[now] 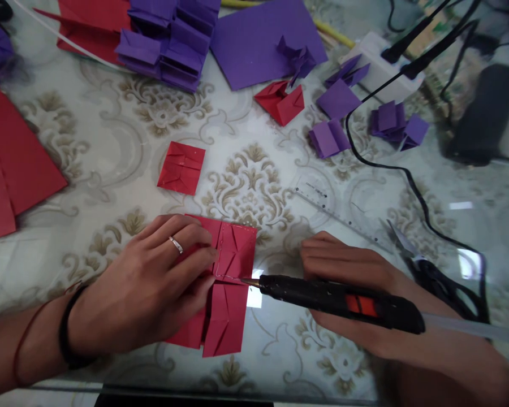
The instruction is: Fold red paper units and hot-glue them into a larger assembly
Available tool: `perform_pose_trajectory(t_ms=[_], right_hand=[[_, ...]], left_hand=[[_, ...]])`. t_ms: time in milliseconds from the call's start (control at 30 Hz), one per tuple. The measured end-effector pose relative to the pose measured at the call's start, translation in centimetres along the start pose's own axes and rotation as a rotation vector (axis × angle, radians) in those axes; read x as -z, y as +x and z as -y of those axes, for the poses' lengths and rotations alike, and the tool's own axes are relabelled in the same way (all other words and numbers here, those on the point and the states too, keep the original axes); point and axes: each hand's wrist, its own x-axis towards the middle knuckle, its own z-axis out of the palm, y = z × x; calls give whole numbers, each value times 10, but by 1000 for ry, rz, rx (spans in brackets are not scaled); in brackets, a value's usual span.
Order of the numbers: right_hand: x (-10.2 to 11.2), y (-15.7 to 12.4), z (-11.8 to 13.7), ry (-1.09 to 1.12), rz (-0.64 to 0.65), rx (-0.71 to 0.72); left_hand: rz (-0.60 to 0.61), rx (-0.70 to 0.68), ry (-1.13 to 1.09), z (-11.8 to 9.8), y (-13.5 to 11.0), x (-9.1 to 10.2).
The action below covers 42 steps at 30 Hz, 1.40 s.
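My left hand (152,282) lies flat with fingers stretched on joined red folded paper squares (231,277) near the table's front edge. A ring sits on one finger. My right hand (348,282) is wrapped round a black glue gun (339,299) with a red trigger. Its metal tip touches the lower edge of the upper red square, just right of my left fingertips. A clear glue stick pokes out of the gun's back end.
A single red folded square (181,167) lies beyond my left hand. Purple folded pieces (328,137), a purple sheet (254,39), red sheets (12,164), a clear ruler (335,212), scissors (432,277), a black cable (407,181) and a white power strip (379,70) surround them.
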Motion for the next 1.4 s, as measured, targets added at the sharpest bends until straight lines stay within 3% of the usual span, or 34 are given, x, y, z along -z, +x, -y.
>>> perform_pose_trajectory(t_ms=[633,800,1033,1400], right_hand=[[14,3,7,27,75,-28],[9,6,5,17,-51,5],[-15,28,9,-21,-301,-38],[-21,38,14,-79,-367,-47]], left_hand=[[14,-21,20,0,-2,1],[-1,-10,19,0,-2,0],[-11,-27,29,0,0,-1],[-7,-31,28,1,0,-2]])
